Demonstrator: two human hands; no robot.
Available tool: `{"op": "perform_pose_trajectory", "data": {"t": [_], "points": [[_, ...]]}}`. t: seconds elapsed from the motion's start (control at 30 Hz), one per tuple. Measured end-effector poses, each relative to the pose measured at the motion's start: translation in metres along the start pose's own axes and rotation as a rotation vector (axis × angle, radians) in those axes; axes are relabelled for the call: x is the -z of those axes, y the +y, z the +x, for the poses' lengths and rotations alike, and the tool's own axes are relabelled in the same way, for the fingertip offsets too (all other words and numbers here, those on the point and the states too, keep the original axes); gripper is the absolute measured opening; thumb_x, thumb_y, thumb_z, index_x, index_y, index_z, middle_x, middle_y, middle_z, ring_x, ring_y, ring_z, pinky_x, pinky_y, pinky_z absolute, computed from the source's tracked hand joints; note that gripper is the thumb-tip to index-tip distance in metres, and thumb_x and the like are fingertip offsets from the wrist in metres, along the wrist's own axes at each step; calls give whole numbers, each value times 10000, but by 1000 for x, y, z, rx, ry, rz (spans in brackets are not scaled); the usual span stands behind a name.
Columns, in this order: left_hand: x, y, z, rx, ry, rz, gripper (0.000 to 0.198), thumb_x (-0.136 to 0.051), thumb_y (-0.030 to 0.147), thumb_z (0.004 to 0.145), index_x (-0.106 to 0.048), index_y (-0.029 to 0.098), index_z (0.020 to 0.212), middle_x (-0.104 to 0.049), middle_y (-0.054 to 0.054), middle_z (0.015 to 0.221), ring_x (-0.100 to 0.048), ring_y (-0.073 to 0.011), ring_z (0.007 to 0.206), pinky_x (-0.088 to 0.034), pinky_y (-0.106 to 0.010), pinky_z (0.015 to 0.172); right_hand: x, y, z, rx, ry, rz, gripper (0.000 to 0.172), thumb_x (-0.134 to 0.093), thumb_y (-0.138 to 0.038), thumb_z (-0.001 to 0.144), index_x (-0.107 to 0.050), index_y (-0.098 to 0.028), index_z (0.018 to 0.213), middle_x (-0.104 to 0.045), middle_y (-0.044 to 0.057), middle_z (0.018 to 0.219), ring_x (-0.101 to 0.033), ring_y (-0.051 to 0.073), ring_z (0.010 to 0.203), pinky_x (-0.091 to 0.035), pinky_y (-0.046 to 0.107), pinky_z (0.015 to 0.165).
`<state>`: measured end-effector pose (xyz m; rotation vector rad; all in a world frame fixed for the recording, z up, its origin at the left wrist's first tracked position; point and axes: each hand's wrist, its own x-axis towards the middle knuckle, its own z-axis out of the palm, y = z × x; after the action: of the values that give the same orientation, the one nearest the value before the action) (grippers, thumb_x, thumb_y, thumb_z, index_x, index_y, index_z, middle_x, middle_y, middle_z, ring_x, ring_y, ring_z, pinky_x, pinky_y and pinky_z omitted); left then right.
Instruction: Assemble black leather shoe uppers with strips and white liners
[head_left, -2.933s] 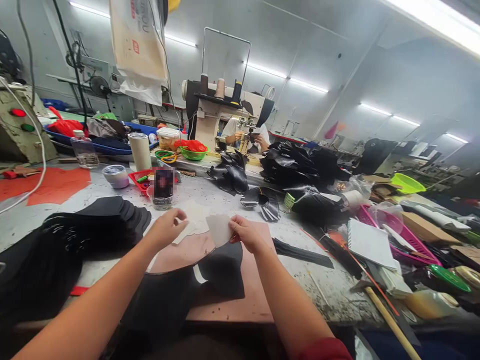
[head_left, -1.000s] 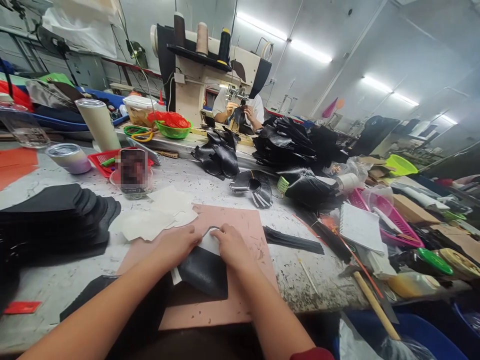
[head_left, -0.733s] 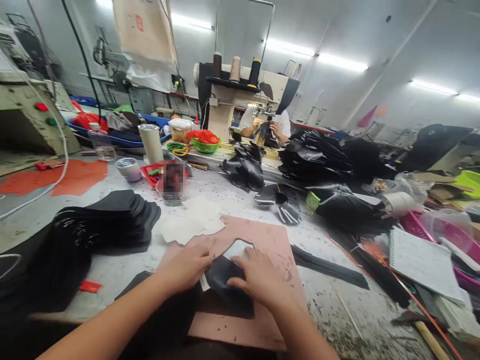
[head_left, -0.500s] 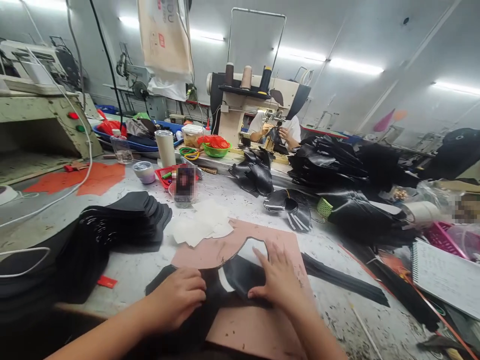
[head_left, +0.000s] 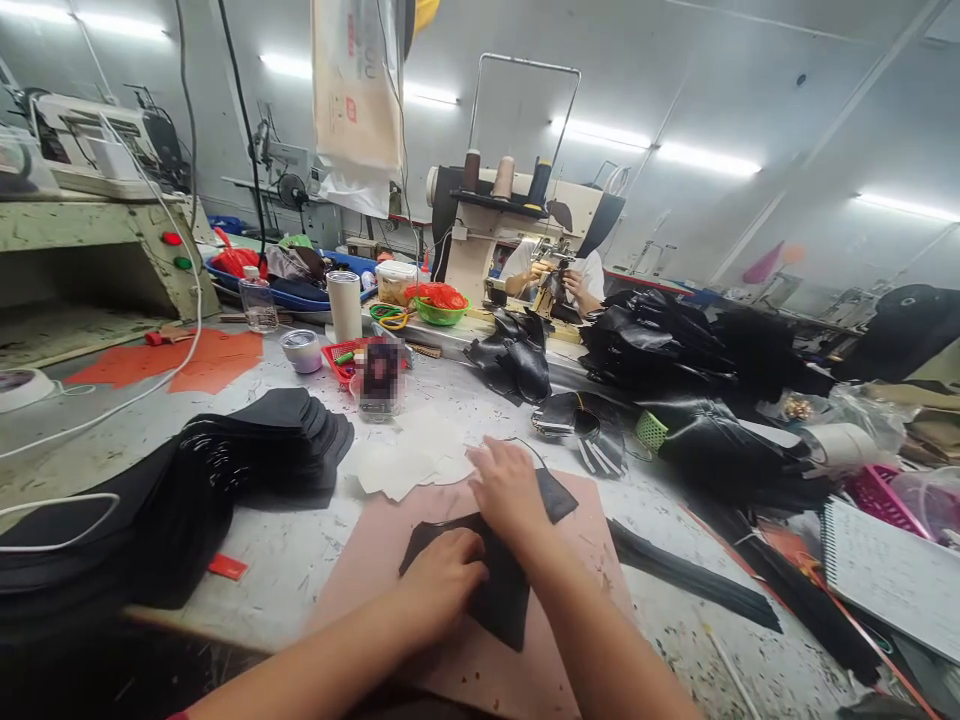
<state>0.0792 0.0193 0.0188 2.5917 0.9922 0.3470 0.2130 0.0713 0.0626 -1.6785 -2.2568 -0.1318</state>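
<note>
A black leather piece (head_left: 501, 590) lies flat on a pink cutting board (head_left: 360, 550) at the bench's near edge. My left hand (head_left: 442, 578) rests on the near left part of the piece with its fingers curled down onto it. My right hand (head_left: 508, 488) lies flat on the far part of the piece, fingers stretched toward a small heap of white paper shapes (head_left: 409, 458). Neither hand grips anything that I can see.
A stack of black cut pieces (head_left: 262, 450) lies to the left, a black strip (head_left: 686, 577) to the right. A jar (head_left: 380, 378), red tray (head_left: 343, 358) and tumbler (head_left: 345, 305) stand behind. Black leather heaps (head_left: 660, 350) fill the far right. Another person works at a sewing machine (head_left: 517, 225).
The white shape held up earlier was laid under the black piece. The piece was turned on the board; my right hand slid farther forward and my left moved in onto it.
</note>
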Motion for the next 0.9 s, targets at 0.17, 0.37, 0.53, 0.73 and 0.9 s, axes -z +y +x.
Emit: {"op": "perform_pose_trajectory", "data": {"t": [0.17, 0.37, 0.53, 0.73, 0.9], "points": [[26, -34, -28, 161, 228, 51, 260, -376, 57, 756, -613, 162, 779, -617, -91, 892, -554, -212, 837, -457, -359, 768, -17, -46, 22, 186, -212, 60, 183, -538, -249, 776, -622, -174, 920, -601, 119, 1028, -505, 260, 966, -348, 396, 827], [50, -77, -47, 465, 249, 230, 257, -354, 82, 779, -586, 162, 858, -631, -109, 958, -564, -236, 921, -424, -375, 806, -36, -74, 45, 271, -303, 134, 157, -636, -259, 694, -648, -162, 817, -628, 96, 885, -550, 245, 876, -385, 355, 755], [50, -79, -50, 443, 159, 274, 254, -335, 118, 822, -583, 174, 821, -650, -92, 860, -580, -231, 865, -409, -358, 763, -44, -72, 56, 169, -294, 293, 49, -591, -153, 642, -623, -176, 612, -618, 48, 774, -572, 193, 745, -398, 295, 673], [58, -81, -42, 418, 91, 332, 249, -343, 128, 825, -587, 161, 784, -653, -97, 818, -590, -248, 796, -383, -371, 707, -50, -44, 78, -281, 14, 577, 96, -469, -125, 635, -496, -188, 567, -569, 52, 771, -541, 179, 739, -409, 291, 664], [66, -83, -35, 416, 84, 376, 232, -372, 121, 811, -598, 157, 774, -649, -110, 809, -593, -252, 782, -388, -370, 687, -29, 0, 83, -712, 395, 906, 67, -376, -240, 700, -379, -216, 638, -526, 36, 719, -528, 174, 758, -445, 298, 646]]}}
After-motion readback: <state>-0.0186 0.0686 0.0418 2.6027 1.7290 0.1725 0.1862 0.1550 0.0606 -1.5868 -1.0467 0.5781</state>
